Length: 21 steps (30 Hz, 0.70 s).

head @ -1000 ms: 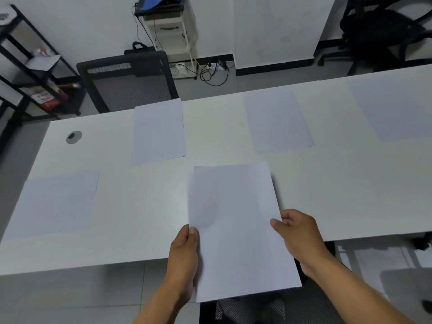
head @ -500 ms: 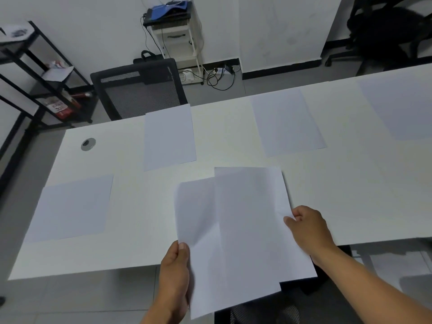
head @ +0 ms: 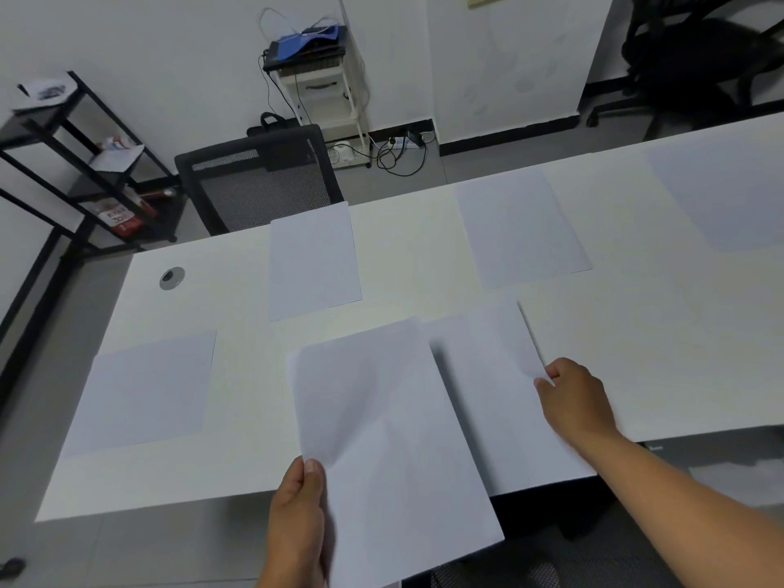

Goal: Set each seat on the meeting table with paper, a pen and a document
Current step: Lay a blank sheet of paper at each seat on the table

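At the near edge of the desk, your two hands have pulled one stack apart within the last second. Your right hand now pinches a single sheet, slid rightward and lying on the desk. Your left hand grips the remaining stack, hanging over the edge. Four sheets already lie at other seats; no pens or documents show yet.

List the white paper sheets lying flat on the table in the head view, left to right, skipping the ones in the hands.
White sheet at the table's left end → white sheet before the black mesh chair → middle far sheet → far-right sheet.
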Tool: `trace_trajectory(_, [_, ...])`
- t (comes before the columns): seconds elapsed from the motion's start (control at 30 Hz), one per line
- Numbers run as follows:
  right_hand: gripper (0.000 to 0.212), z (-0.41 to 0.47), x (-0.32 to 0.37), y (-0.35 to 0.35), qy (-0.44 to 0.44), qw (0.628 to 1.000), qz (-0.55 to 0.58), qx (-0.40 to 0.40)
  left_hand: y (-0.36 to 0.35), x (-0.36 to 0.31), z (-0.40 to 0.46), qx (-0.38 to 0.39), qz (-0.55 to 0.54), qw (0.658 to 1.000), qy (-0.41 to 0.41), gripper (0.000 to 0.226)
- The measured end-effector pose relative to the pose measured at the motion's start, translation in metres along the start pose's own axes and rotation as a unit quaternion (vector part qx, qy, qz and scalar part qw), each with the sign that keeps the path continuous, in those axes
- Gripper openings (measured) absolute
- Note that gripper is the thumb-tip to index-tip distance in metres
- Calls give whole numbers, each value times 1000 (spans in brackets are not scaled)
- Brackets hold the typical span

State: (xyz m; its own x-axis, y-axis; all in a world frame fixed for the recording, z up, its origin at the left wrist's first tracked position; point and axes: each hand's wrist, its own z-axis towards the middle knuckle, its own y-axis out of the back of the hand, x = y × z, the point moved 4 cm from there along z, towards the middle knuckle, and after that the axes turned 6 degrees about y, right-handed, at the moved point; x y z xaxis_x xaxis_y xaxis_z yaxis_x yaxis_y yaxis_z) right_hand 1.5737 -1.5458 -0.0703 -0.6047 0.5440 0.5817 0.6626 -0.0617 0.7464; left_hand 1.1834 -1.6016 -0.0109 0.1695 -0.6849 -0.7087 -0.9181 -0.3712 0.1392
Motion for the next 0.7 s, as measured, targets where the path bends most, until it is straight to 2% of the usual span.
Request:
trace_trajectory(0.43, [31, 11, -10, -4, -21, 993, -116, 9, 0, 9, -10, 11, 13, 1000, -19, 29])
trace_trajectory(0.57, [48, 10, -13, 1, -44, 994, -103, 8, -8, 10, -16, 19, 7, 1000, -13, 28])
trace_trajectory(0.63, [46, 4, -9, 7, -46, 996, -76, -1, -13, 9, -19, 22, 11, 1000, -15, 29])
trace_trajectory(0.7, [36, -6, 0, 14, -22, 999, -28, -8, -20, 8, -21, 28, 19, 999, -20, 28])
